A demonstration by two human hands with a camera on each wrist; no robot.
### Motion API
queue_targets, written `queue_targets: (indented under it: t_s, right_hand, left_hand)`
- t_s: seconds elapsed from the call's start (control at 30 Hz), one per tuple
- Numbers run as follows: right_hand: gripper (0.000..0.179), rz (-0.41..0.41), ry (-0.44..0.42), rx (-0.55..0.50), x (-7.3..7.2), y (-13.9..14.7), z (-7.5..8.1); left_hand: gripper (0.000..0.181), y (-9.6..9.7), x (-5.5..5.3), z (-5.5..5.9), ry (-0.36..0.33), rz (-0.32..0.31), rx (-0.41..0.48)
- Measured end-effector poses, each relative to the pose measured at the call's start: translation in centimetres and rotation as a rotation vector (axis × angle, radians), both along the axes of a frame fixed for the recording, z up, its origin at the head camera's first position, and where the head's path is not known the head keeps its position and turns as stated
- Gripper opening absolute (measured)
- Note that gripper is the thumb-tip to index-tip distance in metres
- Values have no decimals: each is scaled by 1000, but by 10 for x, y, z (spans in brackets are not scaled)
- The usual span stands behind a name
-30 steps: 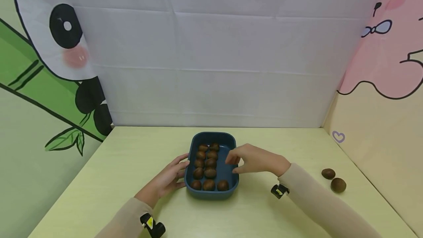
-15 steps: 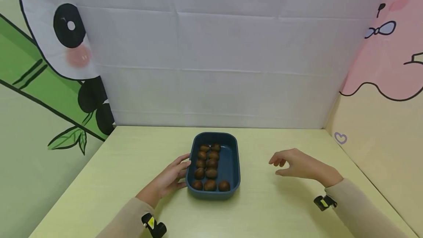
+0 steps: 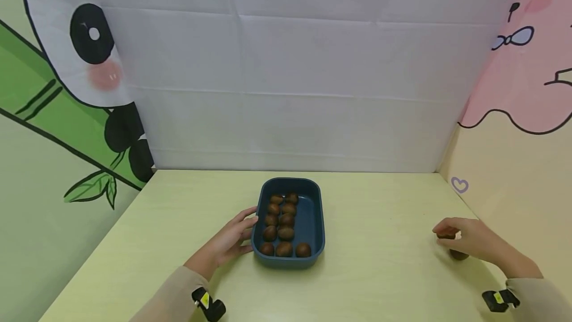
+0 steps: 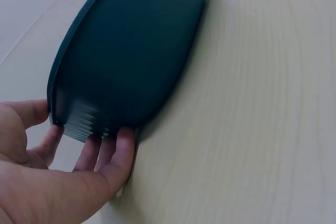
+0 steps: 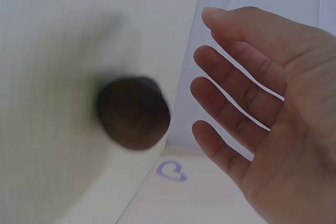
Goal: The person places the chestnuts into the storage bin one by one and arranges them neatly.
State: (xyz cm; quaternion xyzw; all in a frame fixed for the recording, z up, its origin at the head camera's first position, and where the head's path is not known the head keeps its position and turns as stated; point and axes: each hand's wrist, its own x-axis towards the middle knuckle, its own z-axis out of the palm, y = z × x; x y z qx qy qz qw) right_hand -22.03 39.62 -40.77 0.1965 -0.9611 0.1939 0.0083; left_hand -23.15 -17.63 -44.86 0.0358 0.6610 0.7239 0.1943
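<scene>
A dark blue rectangular tray (image 3: pixel 315 222) stands on the table, with several brown chestnuts (image 3: pixel 286 233) in two columns on its left. One more chestnut (image 3: pixel 303 250) lies at its front right corner. My left hand (image 3: pixel 228 242) touches the tray's left side, fingertips along the wall in the left wrist view. Over at the table's right, my right hand (image 3: pixel 471 240) reaches over two loose chestnuts. Its thumb and fingers straddle the farther one (image 3: pixel 446 236); the nearer one (image 3: pixel 458 255) is partly hidden below the hand. In the right wrist view, the fingers (image 5: pixel 226 145) are loosely bent beside a chestnut (image 5: pixel 134 113).
The pale table (image 3: pixel 375 282) runs back to a white sheet (image 3: pixel 304 128). A beige side wall (image 3: pixel 514 183) borders the right edge, close to the right hand. Painted cartoon figures cover both side walls.
My right hand has come out of the tray and moved right, across the table, to the two loose chestnuts. The left hand stays against the tray.
</scene>
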Motion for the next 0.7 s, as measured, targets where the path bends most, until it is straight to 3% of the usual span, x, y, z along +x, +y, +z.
queue_targets:
  t_s: [0.1,0.27,0.53,0.7]
  right_hand:
    - [18,-48,-14,3,5,13,-3]
    - [19,-62,-24,19,9,30,-9]
    - [30,-13,-189,-51,10,46,-16]
    - [30,3,-180,-51,10,46,-16]
  left_hand:
    - [66,0,-1,-1,-5,-4,11]
    - [65,0,-1,-1,-6,-3,12]
    - [65,0,0,-1,-10,-5,23]
    - [63,1,-1,-1,-11,7,22]
